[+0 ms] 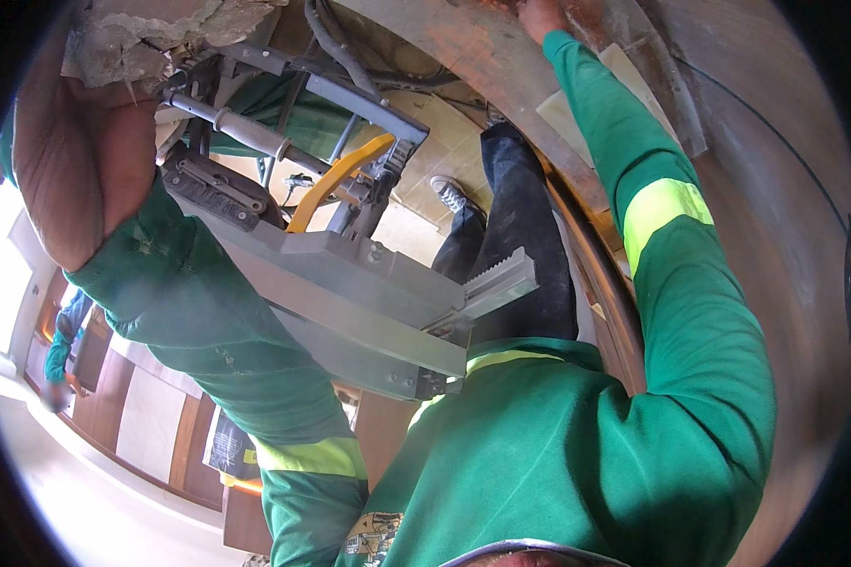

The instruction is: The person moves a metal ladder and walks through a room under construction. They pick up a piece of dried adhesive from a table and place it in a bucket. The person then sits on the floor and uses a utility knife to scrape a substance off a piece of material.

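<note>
My left hand is at the upper left, against a rough, broken chunk of plaster or stone. Its fingertips are hidden, so I cannot tell whether it grips the chunk. My right hand reaches to the top edge of the view, beside a rusty-orange patch on a brownish surface. The frame edge cuts off its fingers. Between my arms is a grey metal machine with a toothed rail, a yellow curved lever and a tubular bar.
A dark cable runs behind the machine. My dark-trousered leg and a laced shoe are below it. At far left, another person in a teal sleeve is near wooden panels. A thin cord crosses the right side.
</note>
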A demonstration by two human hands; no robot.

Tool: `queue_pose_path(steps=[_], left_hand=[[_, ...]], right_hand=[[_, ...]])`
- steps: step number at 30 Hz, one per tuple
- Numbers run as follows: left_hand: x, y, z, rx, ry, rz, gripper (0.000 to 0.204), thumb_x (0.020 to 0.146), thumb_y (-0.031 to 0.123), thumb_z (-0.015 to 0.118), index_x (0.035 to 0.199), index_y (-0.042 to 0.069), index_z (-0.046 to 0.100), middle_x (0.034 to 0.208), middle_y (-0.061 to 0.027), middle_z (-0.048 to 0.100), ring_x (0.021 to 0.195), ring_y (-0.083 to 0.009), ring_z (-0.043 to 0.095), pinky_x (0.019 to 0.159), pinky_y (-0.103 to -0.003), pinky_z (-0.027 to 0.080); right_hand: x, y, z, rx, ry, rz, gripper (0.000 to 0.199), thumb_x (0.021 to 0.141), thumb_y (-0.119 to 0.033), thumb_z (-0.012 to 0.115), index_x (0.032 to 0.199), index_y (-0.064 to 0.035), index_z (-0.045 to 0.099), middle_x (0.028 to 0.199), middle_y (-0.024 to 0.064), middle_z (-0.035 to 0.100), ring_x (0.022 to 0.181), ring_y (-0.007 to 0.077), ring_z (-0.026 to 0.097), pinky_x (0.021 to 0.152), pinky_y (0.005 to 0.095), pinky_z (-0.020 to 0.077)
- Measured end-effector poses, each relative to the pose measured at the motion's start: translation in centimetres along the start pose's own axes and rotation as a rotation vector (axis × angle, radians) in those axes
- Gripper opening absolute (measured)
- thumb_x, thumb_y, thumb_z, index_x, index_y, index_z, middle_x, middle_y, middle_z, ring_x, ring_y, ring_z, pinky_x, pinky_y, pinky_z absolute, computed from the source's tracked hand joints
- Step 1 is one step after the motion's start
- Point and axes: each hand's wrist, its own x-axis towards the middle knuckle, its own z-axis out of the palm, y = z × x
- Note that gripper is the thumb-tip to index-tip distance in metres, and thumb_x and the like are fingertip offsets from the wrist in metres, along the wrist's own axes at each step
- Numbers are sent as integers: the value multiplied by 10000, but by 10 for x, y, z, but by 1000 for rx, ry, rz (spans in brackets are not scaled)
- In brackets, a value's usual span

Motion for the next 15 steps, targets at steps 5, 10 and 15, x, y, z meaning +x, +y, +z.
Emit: queue_pose_path(steps=[5,10,15], left_hand=[[0,0,-7,-5,2,2,366,1052,229,639,1352,19,647,1385,-158,679,1302,-309,633,1152,-449,467],[-2,0,-7,-14,-6,3,364,1053,226,638,1351,17,646,1379,-158,681,1298,-307,634,1148,-446,471],[0,2,-11,-19,-5,-5,362,1054,223,637,1350,14,645,1373,-158,684,1295,-305,636,1144,-443,475]], right_hand=[[2,-14,-4,9,-50,-22,220,922,-141,586,1091,-89,718,1096,268,710,1056,455,683,934,550,534],[5,-52,-24,218,-224,-204,253,884,-73,601,1115,-79,703,1075,250,714,1041,445,688,915,537,541],[6,-118,-11,352,-334,-203,314,863,-97,648,1173,-80,697,1082,232,725,1062,426,697,898,522,549]])
